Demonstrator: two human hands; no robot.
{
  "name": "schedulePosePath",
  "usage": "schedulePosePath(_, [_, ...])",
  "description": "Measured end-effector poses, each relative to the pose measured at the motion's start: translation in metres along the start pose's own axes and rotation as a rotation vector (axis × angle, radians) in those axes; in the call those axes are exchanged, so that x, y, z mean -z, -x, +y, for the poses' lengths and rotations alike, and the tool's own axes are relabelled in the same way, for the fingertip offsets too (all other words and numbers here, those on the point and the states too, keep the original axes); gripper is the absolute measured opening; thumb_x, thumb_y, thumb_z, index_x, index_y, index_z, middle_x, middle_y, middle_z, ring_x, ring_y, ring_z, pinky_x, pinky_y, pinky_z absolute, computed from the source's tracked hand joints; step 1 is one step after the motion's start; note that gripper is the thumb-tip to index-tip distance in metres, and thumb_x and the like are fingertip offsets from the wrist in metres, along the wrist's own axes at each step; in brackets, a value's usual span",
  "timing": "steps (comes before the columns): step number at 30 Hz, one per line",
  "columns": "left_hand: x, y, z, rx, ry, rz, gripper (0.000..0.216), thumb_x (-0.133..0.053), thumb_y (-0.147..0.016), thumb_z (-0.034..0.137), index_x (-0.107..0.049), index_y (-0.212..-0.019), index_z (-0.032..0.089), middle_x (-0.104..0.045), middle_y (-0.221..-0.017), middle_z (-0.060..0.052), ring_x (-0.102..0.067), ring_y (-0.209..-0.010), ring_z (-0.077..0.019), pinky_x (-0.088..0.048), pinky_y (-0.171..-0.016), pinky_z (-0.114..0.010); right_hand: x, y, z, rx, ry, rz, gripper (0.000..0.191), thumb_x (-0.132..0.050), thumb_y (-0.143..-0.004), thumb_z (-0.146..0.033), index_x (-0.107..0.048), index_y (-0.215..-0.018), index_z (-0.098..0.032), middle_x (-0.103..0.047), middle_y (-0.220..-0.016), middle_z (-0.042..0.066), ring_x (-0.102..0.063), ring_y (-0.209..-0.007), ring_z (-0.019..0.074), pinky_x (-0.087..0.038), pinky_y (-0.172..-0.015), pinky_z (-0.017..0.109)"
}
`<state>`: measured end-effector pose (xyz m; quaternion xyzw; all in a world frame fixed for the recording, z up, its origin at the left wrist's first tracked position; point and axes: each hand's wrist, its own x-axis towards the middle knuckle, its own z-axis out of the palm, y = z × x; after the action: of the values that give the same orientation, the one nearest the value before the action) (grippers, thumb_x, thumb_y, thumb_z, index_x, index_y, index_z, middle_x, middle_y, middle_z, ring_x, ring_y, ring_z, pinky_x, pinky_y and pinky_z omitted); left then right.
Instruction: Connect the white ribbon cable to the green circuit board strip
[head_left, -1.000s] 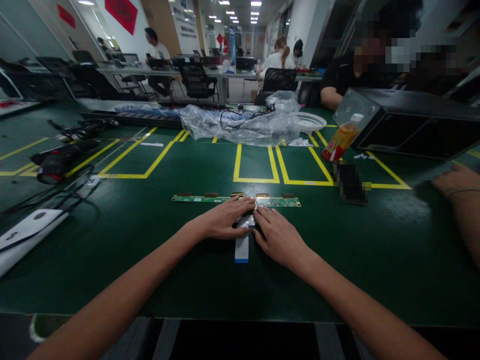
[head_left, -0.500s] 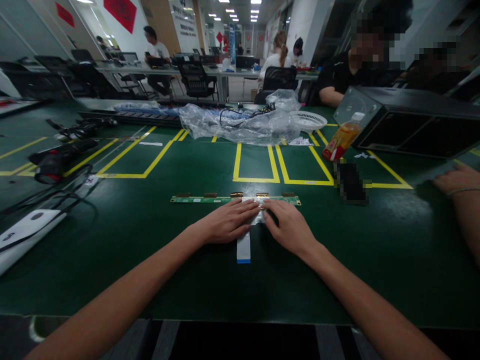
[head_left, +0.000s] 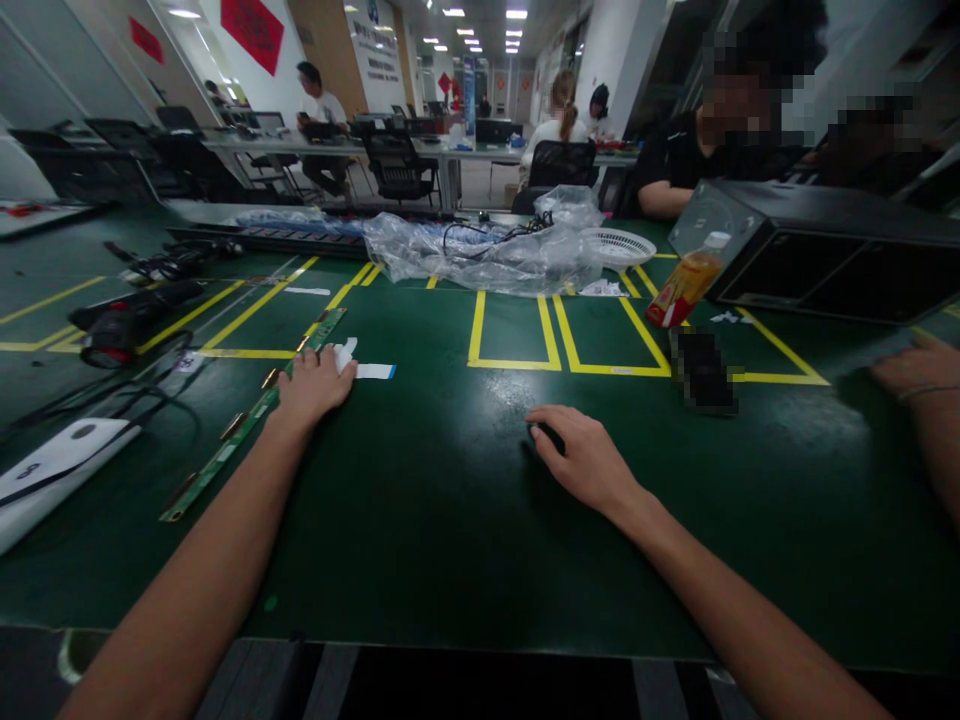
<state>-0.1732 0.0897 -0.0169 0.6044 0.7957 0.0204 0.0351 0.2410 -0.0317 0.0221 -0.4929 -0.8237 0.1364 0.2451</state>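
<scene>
A long, thin green circuit board (head_left: 238, 437) lies at a slant on the left part of the table, with brown-gold tabs along one edge. My left hand (head_left: 313, 385) is on its middle, gripping it and covering part of it. From beside those fingers a white flat ribbon cable (head_left: 375, 371) with a blue end sticks out to the right. My right hand (head_left: 577, 445) rests on the green tabletop (head_left: 450, 540), holding nothing, its fingers bent loosely and the thumb apart from them.
Clear plastic wrap (head_left: 480, 255) lies across the back beside a white basket (head_left: 619, 246). To the right are a drink bottle (head_left: 688, 280), a dark phone (head_left: 703, 370), a black case (head_left: 825, 245) and another person's hand (head_left: 919, 370). Cables and a white device (head_left: 64, 465) lie left.
My left hand has carried the circuit board and its ribbon cable left, turning the board from crosswise to slanted. My right hand has let go and stayed in place.
</scene>
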Motion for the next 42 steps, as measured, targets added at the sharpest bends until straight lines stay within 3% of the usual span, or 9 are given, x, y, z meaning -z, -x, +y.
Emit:
schedulePosePath(3, [-0.002,0.001,0.002,0.027,-0.001,0.029,0.078,-0.018,-0.101,0.061,-0.029,-0.158,0.009,-0.025,-0.161,-0.029,-0.024,-0.148,-0.0476,-0.027,-0.111,-0.071,0.0,0.0,0.002,0.0,-0.006,-0.011,0.025,-0.049,-0.099,-0.025,-0.067,-0.115,-0.019,-0.072,-0.12,0.011,-0.065,-0.113,0.0261,-0.051,-0.099,0.047])
schedulePosePath(8, [-0.002,0.012,0.024,-0.065,-0.038,0.063,0.082,-0.022,-0.101,0.058,-0.033,-0.153,-0.003,-0.026,-0.16,-0.03,-0.022,-0.15,-0.0446,-0.029,-0.114,-0.066,0.0,0.0,0.002,-0.006,-0.014,-0.007,0.026,-0.05,-0.099,-0.026,-0.069,-0.116,-0.018,-0.072,-0.121,0.012,-0.066,-0.114,0.027,-0.051,-0.1,0.048])
schedulePosePath(16, [-0.001,0.101,0.129,-1.012,0.002,-0.077,0.069,-0.032,-0.104,0.059,-0.027,-0.161,0.021,-0.018,-0.168,-0.014,-0.01,-0.155,-0.0321,-0.016,-0.123,-0.054,-0.006,0.001,-0.002,0.041,0.022,-0.119,0.041,-0.051,-0.098,-0.027,-0.062,-0.136,-0.013,-0.059,-0.145,0.017,-0.053,-0.136,0.0276,-0.043,-0.114,0.048])
schedulePosePath(19, [-0.001,0.12,0.15,-1.161,0.048,-0.106,0.07,-0.031,-0.103,0.062,-0.023,-0.162,0.023,-0.016,-0.168,-0.012,-0.011,-0.156,-0.0293,-0.015,-0.123,-0.052,-0.012,0.003,-0.001,0.067,0.109,-0.183,0.053,-0.053,-0.097,-0.03,-0.052,-0.146,-0.01,-0.05,-0.153,0.018,-0.044,-0.143,0.0288,-0.035,-0.12,0.049])
schedulePosePath(23, [0.002,0.092,0.128,-0.865,-0.009,0.011,0.067,-0.025,-0.105,0.057,-0.036,-0.157,0.016,-0.024,-0.166,-0.016,-0.018,-0.154,-0.0327,-0.018,-0.122,-0.056,-0.015,0.005,-0.001,0.073,0.167,-0.202,0.053,-0.052,-0.096,-0.028,-0.052,-0.147,-0.012,-0.049,-0.154,0.018,-0.045,-0.143,0.0292,-0.036,-0.119,0.05])
schedulePosePath(27, [0.008,0.042,0.064,-0.272,-0.072,0.127,0.073,-0.026,-0.102,0.052,-0.036,-0.153,0.001,-0.027,-0.162,-0.026,-0.021,-0.151,-0.0422,-0.022,-0.117,-0.065,-0.013,0.007,-0.003,0.061,0.18,-0.179,0.052,-0.053,-0.097,-0.029,-0.053,-0.146,-0.012,-0.048,-0.154,0.018,-0.044,-0.143,0.0307,-0.039,-0.117,0.052])
schedulePosePath(30, [0.01,0.019,0.021,0.021,-0.046,0.089,0.078,-0.026,-0.099,0.055,-0.039,-0.149,-0.003,-0.032,-0.158,-0.031,-0.028,-0.148,-0.0449,-0.027,-0.115,-0.065,-0.01,0.008,-0.006,0.054,0.184,-0.198,0.053,-0.052,-0.097,-0.03,-0.052,-0.146,-0.01,-0.048,-0.154,0.019,-0.044,-0.143,0.0311,-0.04,-0.117,0.051])
schedulePosePath(34, [0.005,0.008,0.003,0.092,-0.032,0.015,0.085,-0.025,-0.097,0.06,-0.04,-0.148,-0.007,-0.033,-0.156,-0.034,-0.031,-0.146,-0.0447,-0.029,-0.116,-0.059,-0.009,0.007,-0.006,0.047,0.211,-0.234,0.054,-0.052,-0.097,-0.029,-0.051,-0.147,-0.007,-0.049,-0.153,0.02,-0.046,-0.141,0.0325,-0.04,-0.116,0.053])
schedulePosePath(42, [0.005,0.011,0.025,0.001,-0.034,0.077,0.078,-0.026,-0.097,0.059,-0.052,-0.141,0.0,-0.048,-0.146,-0.031,-0.047,-0.134,-0.0448,-0.039,-0.107,-0.061,-0.011,0.007,-0.004,0.055,0.196,-0.207,0.053,-0.053,-0.097,-0.03,-0.053,-0.147,-0.012,-0.05,-0.153,0.018,-0.048,-0.141,0.0313,-0.04,-0.116,0.053])
